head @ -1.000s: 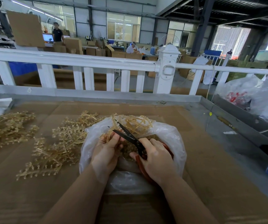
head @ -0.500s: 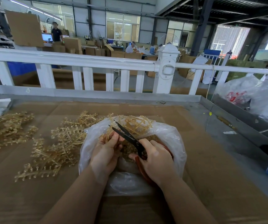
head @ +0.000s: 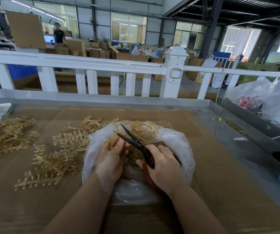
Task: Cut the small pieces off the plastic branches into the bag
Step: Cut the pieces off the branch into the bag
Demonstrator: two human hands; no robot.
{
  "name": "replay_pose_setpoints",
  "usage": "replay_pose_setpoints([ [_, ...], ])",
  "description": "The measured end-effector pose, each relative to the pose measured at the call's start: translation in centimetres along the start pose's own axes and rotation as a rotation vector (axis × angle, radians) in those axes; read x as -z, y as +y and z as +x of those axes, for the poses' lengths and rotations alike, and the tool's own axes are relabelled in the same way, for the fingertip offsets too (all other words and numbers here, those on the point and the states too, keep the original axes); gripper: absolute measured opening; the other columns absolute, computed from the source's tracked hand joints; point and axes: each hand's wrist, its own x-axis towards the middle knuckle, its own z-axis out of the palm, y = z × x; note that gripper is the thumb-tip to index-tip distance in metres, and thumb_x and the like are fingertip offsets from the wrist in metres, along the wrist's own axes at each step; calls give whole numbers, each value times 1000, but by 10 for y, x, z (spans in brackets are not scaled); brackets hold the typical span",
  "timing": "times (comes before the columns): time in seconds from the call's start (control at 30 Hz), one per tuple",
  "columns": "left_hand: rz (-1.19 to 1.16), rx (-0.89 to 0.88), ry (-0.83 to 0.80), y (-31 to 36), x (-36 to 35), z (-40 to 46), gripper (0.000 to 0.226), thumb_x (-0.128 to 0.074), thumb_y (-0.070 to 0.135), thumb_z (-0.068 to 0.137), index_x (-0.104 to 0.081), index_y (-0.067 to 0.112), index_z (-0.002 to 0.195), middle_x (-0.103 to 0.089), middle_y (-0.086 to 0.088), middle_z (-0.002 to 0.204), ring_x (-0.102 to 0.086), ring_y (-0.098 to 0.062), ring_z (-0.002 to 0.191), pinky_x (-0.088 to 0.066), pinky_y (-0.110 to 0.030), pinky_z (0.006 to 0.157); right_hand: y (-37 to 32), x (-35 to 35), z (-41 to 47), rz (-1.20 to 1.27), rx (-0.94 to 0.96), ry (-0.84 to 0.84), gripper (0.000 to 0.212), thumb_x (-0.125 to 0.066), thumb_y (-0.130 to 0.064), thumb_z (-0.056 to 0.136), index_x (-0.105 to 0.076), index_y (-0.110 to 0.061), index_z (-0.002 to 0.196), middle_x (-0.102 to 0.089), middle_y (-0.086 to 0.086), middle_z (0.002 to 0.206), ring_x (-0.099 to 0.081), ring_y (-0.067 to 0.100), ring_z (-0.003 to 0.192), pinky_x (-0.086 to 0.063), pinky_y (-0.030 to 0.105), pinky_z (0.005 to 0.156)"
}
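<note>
Snipping over the open bag (head: 183, 146), the right hand (head: 164, 168) grips the scissors (head: 136, 142), blades parted, the left hand (head: 110, 157) pinching a plastic branch (head: 142, 130): best keep cuts above the bag, fingertips clear, uncut branches (head: 60, 154) waiting far left.

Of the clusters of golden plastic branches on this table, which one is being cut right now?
The golden plastic branch pinched by the left hand over the clear plastic bag, beside the open black scissors in the right hand. The other piles lie untouched on cardboard.
</note>
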Motion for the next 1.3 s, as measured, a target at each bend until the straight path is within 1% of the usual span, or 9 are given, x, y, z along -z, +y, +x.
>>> replay_pose_setpoints([
  [0.17,18,41,-34,1,3,1,14,-48,2,95,-62,6,94,-72,-2,72,-69,-9,61,-53,-20,52,1,1,0,10,5,-13,49,-52,-56,89,-53,-27,129,-59,-6,117,-51,10,111,-37,19,92],
  [0.27,70,53,-43,2,2,0,14,-50,4,94,-62,1,100,-69,-9,83,-67,-19,77,-54,-31,74,1,2,0,25,12,-23,48,-52,-56,88,-54,-28,127,-59,-7,116,-51,9,109,-36,17,91],
  [0.4,107,63,-22,2,0,-2,11,-50,3,95,-61,0,93,-60,-12,81,-56,-27,86,-43,-43,95,0,3,1,35,12,-30,46,-53,-55,88,-55,-27,125,-60,-7,113,-53,8,106,-37,17,89],
  [0.53,89,35,5,2,-2,-3,13,-50,2,94,-62,3,89,-63,-10,78,-60,-20,76,-48,-35,84,1,2,1,34,6,-31,46,-53,-56,88,-55,-27,124,-60,-7,112,-52,9,106,-37,18,88],
  [0.63,65,24,30,0,0,0,12,-52,2,93,-62,7,90,-68,-1,68,-64,-8,59,-52,-20,59,1,2,1,42,-3,-21,46,-54,-55,88,-55,-27,125,-60,-7,113,-52,11,108,-41,22,91],
  [0.8,52,40,-2,1,3,-1,14,-56,1,89,-64,2,101,-70,-8,86,-66,-16,79,-49,-31,84,0,3,1,39,-12,-18,45,-54,-54,88,-56,-27,124,-60,-7,113,-51,12,108,-38,22,91],
  [0.97,50,48,-86,2,5,-2,38,-65,5,70,-65,-3,107,-71,-12,96,-68,-19,87,-58,-29,75,0,5,1,29,-22,-38,44,-52,-55,89,-54,-29,124,-59,-7,115,-49,11,111,-35,20,93],
  [1.07,78,5,-84,0,3,-3,18,-61,0,77,-67,3,94,-74,-4,82,-71,-12,74,-54,-19,58,-1,4,1,27,-18,-30,44,-53,-54,88,-55,-28,124,-59,-7,115,-50,11,110,-37,21,93],
  [1.3,58,16,13,2,0,-4,15,-51,-4,92,-65,1,95,-72,-7,77,-68,-10,62,-54,-19,53,0,3,1,-3,0,-19,46,-54,-55,88,-56,-27,125,-60,-6,114,-52,11,108,-33,16,87],
])
